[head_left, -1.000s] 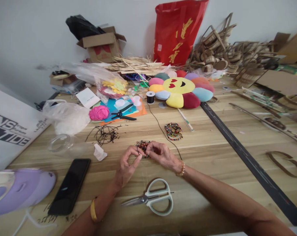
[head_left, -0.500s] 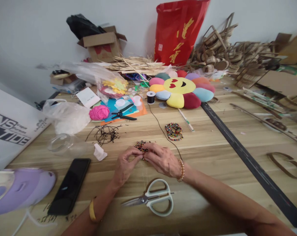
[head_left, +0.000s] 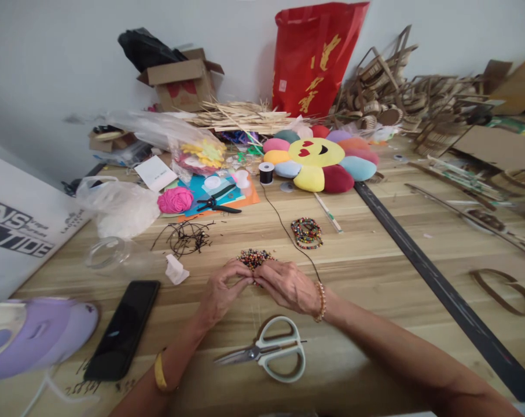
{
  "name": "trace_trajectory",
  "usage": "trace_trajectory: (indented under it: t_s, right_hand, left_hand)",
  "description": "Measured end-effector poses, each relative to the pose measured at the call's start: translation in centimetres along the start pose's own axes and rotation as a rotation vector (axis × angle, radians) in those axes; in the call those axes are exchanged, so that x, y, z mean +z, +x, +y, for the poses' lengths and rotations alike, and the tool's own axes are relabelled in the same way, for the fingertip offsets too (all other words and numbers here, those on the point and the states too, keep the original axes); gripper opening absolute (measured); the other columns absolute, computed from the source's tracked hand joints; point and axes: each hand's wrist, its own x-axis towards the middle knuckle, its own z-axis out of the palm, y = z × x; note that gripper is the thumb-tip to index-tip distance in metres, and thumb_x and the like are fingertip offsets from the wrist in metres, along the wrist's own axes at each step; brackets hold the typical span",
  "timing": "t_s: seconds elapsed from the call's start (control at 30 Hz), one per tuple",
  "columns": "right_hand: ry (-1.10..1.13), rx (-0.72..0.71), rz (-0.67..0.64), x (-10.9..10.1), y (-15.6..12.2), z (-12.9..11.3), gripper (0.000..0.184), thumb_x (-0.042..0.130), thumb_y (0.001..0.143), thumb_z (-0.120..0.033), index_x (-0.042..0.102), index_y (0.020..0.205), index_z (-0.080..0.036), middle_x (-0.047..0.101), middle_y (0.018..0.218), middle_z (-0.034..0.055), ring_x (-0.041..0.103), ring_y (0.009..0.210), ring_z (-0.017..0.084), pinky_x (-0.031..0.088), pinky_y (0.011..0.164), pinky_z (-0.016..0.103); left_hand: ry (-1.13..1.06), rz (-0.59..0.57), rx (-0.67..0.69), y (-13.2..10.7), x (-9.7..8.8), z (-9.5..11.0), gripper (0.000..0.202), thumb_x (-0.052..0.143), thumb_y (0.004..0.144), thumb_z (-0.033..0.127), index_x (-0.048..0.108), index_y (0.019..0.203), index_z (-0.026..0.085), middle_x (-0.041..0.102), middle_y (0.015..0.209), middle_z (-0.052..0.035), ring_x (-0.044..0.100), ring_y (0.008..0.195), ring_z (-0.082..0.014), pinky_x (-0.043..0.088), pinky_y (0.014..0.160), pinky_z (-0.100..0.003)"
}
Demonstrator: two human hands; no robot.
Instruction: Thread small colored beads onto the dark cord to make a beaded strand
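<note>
My left hand (head_left: 223,288) and my right hand (head_left: 290,285) meet fingertip to fingertip at the near edge of a pile of small multicoloured beads (head_left: 254,258). Thumb and forefinger are pinched on each side; what sits between them is too small to make out. A thin pale thread (head_left: 254,313) hangs below the fingers. White-handled scissors (head_left: 271,349) lie just in front of me, blades to the left. Beyond my right hand is a coiled string of beads (head_left: 306,233). A black cord (head_left: 282,219) runs from a spool (head_left: 266,172) to beside my right wrist.
To the left lie a phone (head_left: 122,330), a clear plastic jar (head_left: 114,256), a tissue scrap (head_left: 176,269) and black cord clippings (head_left: 186,237). Further back are pliers (head_left: 219,202), pink yarn (head_left: 175,200) and a flower cushion (head_left: 320,155). A black strip (head_left: 436,278) crosses the right side.
My right hand's fingers have drawn in from over the bead pile and now pinch close against my left fingertips. More of the pile shows.
</note>
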Motion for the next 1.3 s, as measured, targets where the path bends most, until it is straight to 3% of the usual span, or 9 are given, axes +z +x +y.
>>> trace_trajectory:
  t_s: [0.33, 0.47, 0.6, 0.77, 0.87, 1.03, 1.3]
  right_hand:
    - [-0.147, -0.111, -0.016, -0.1, 0.2, -0.6, 0.022, 0.033, 0.098, -0.016, 0.050, 0.084, -0.016, 0.054, 0.071, 0.0032, 0.050, 0.064, 0.014, 0.036, 0.057, 0.025]
    - [-0.162, -0.138, -0.018, -0.2, 0.2, -0.9, 0.022, 0.032, 0.098, -0.014, 0.050, 0.086, -0.016, 0.054, 0.070, 0.0036, 0.050, 0.065, 0.015, 0.035, 0.055, 0.026]
    - [-0.151, -0.147, 0.012, -0.2, 0.1, -1.0, 0.020, 0.033, 0.096, -0.013, 0.051, 0.090, -0.015, 0.056, 0.070, 0.0035, 0.051, 0.064, 0.015, 0.036, 0.055, 0.026]
    - [-0.085, -0.091, 0.056, 0.0, 0.0, -0.8, 0.017, 0.035, 0.097, -0.016, 0.051, 0.093, -0.015, 0.057, 0.068, 0.0032, 0.052, 0.062, 0.014, 0.037, 0.056, 0.024]
    - [0.014, -0.028, 0.089, 0.1, 0.0, -0.9, 0.016, 0.035, 0.098, -0.019, 0.051, 0.099, -0.015, 0.058, 0.068, 0.0024, 0.053, 0.060, 0.014, 0.038, 0.056, 0.023]
    - [0.210, 0.140, 0.097, 0.2, 0.1, -1.1, 0.017, 0.038, 0.097, -0.022, 0.052, 0.089, -0.017, 0.057, 0.067, 0.0008, 0.051, 0.056, 0.012, 0.038, 0.055, 0.022]
    - [0.641, 0.438, 0.079, -0.2, 0.8, -1.2, 0.019, 0.049, 0.091, -0.031, 0.054, 0.082, -0.015, 0.048, 0.062, -0.0039, 0.038, 0.051, 0.007, 0.028, 0.048, 0.019]
  left_hand:
    - [0.246, -0.063, 0.081, -0.1, 0.5, 0.6, 0.011, 0.059, 0.080, 0.017, 0.064, 0.070, 0.018, 0.065, 0.072, -0.0061, 0.058, 0.073, -0.0192, 0.047, 0.070, -0.030]
    - [0.278, -0.087, 0.050, -0.2, 0.7, 1.0, 0.012, 0.058, 0.078, 0.016, 0.060, 0.067, 0.018, 0.063, 0.069, -0.0046, 0.056, 0.071, -0.0189, 0.046, 0.068, -0.029]
    - [0.188, -0.070, -0.056, -0.4, 0.8, 0.9, 0.011, 0.059, 0.077, 0.018, 0.057, 0.067, 0.017, 0.060, 0.069, -0.0027, 0.056, 0.071, -0.0179, 0.045, 0.069, -0.028]
    - [-0.124, -0.104, -0.263, -0.5, 1.0, 0.9, 0.015, 0.061, 0.080, 0.029, 0.059, 0.074, 0.015, 0.058, 0.068, -0.0023, 0.055, 0.069, -0.0164, 0.045, 0.065, -0.026]
    - [-0.243, -0.101, -0.297, -0.4, 1.1, 1.0, 0.022, 0.065, 0.079, 0.035, 0.062, 0.075, 0.014, 0.058, 0.070, -0.0030, 0.055, 0.069, -0.0162, 0.046, 0.066, -0.026]
    - [-0.115, 0.018, -0.129, -0.6, 1.2, 0.9, 0.021, 0.065, 0.080, 0.033, 0.063, 0.069, 0.015, 0.061, 0.072, -0.0045, 0.057, 0.072, -0.0173, 0.047, 0.068, -0.028]
    - [0.423, 0.129, 0.392, -0.6, 0.9, 1.3, 0.008, 0.060, 0.081, 0.009, 0.063, 0.078, 0.016, 0.064, 0.072, -0.0043, 0.058, 0.071, -0.0157, 0.048, 0.068, -0.028]
